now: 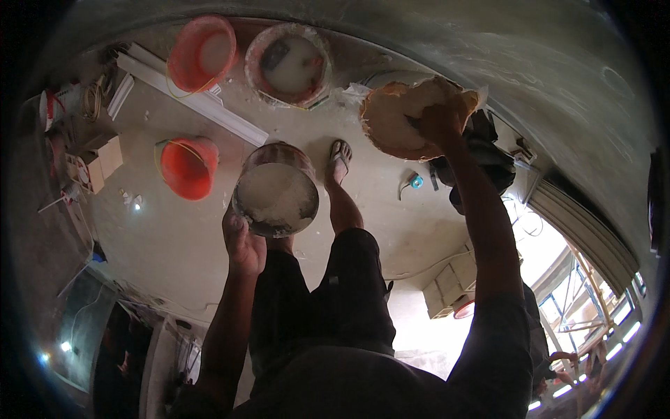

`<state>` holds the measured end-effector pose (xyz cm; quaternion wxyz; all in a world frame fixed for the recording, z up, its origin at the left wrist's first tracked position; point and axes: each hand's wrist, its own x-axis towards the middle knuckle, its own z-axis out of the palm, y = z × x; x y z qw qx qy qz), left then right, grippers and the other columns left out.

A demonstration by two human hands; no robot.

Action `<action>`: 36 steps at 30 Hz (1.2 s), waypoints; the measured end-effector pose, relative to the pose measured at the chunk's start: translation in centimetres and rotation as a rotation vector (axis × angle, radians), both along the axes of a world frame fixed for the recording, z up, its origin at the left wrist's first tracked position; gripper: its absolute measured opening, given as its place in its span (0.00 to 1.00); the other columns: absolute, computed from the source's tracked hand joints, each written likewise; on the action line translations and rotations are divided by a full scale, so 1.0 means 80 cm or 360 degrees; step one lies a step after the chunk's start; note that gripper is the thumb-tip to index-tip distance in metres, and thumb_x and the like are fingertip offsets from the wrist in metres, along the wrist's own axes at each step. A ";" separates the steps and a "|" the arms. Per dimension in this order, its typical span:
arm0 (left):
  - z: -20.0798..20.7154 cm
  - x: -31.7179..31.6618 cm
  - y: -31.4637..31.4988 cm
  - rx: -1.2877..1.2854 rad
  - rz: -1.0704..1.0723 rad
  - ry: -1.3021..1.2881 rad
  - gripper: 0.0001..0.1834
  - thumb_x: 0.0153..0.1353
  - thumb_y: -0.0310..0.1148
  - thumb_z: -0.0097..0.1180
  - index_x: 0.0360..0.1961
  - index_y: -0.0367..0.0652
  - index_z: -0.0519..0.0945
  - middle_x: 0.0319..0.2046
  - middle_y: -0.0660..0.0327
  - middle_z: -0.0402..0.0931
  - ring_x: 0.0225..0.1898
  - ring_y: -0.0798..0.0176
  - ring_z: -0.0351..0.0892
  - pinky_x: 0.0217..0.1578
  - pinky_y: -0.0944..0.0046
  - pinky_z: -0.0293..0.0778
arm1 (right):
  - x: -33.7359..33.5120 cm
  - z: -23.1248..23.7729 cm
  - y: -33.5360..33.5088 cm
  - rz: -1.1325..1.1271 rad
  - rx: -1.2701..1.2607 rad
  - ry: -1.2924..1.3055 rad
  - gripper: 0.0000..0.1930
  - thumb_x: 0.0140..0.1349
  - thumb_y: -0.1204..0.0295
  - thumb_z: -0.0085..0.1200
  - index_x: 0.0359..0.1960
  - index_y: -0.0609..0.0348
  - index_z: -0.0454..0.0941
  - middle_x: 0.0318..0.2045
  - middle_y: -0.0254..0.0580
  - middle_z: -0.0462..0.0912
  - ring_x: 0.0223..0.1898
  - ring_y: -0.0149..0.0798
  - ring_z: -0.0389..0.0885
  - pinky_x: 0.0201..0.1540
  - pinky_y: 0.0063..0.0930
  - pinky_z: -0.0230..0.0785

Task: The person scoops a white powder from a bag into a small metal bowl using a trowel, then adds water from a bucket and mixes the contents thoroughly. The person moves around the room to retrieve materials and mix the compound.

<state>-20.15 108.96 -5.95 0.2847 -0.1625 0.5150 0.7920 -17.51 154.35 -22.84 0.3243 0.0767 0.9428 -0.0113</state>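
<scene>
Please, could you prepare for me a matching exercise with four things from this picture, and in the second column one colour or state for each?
Column one
1. Left hand
2. Right hand
3. Small round object
4. Long strips

Column two
A. White, lying on the floor at the picture's upper left
B. Reaching to the open bag
C. Teal, lying below the bag in the picture
D. Holding the round container with pale material

Right pairs: 1-D, 2-B, 3-C, 4-A.
</scene>
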 end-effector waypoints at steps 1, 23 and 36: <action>-0.011 0.004 -0.006 0.0010 -0.0077 0.0047 0.34 0.70 0.45 0.47 0.73 0.42 0.56 0.72 0.54 0.56 0.72 0.51 0.55 0.71 0.44 0.52 | 0.000 -0.003 0.002 -0.0031 -0.0011 -0.0017 0.17 0.62 0.55 0.55 0.34 0.55 0.88 0.34 0.47 0.88 0.38 0.46 0.87 0.45 0.41 0.77; -0.081 -0.027 0.052 0.0011 -0.0262 -0.0053 0.37 0.67 0.47 0.56 0.69 0.35 0.61 0.66 0.53 0.65 0.69 0.55 0.63 0.67 0.50 0.61 | 0.023 0.000 -0.013 -0.0182 -0.0550 0.0050 0.22 0.62 0.52 0.57 0.43 0.59 0.86 0.41 0.50 0.87 0.42 0.50 0.86 0.52 0.42 0.75; -0.102 -0.036 0.123 -0.0189 -0.0522 -0.0096 0.35 0.65 0.48 0.56 0.71 0.49 0.66 0.60 0.61 0.71 0.57 0.65 0.70 0.50 0.62 0.71 | 0.036 0.281 -0.061 -0.1071 -0.0847 0.0501 0.11 0.59 0.71 0.65 0.40 0.63 0.85 0.32 0.46 0.87 0.34 0.40 0.86 0.41 0.29 0.76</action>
